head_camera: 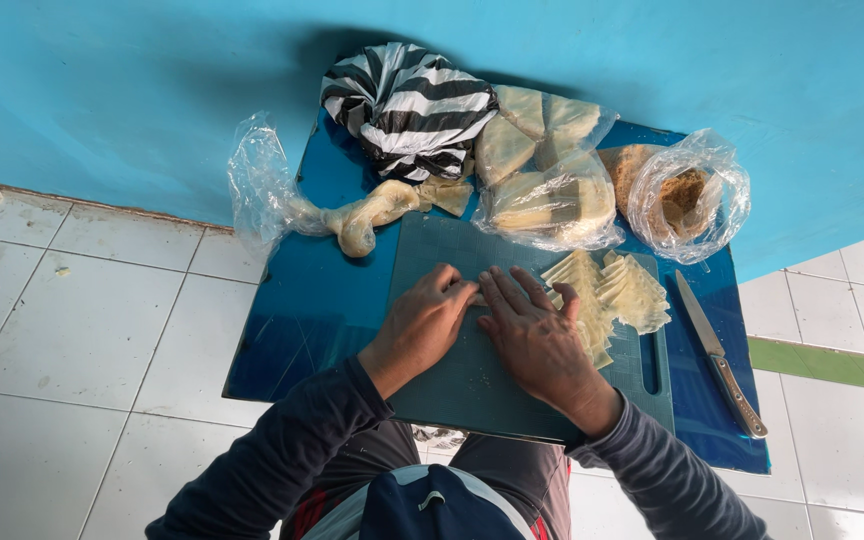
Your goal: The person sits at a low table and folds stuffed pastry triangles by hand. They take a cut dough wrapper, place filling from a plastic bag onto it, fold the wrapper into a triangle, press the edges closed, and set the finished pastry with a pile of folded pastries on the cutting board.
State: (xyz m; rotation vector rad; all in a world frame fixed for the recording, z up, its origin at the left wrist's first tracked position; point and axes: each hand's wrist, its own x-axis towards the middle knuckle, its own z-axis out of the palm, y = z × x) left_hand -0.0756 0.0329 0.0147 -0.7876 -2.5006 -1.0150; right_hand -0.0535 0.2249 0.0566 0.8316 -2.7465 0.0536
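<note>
Pressing flat on the green cutting board (472, 380), both hands cover a thin pale dough sheet (476, 297). Left hand (430, 320) has its fingers curled on it; right hand (530, 330) spreads its fingers wide. Judged soft, light and tearable; best lifted by an edge.

i'm sitting over a low glossy blue table (297, 310) that's carrying a dark green plastic cutting board (472, 385), a wooden-handled knife (720, 355), a striped black-and-white bag (407, 105) and clear plastic bags (552, 190).

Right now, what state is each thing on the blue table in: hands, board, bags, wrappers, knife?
Left hand: palm down, pressing on the board.
Right hand: flat, fingers spread, beside the left.
Cutting board: flat on the blue table.
Cut wrapper pile: stacked, fanned, on the board.
Knife: lying unheld, right of the board.
Striped bag: bunched shut.
Clear bag of wrappers: filled, closed.
Twisted bag: knotted.
Bag of brown filling: open.
</note>
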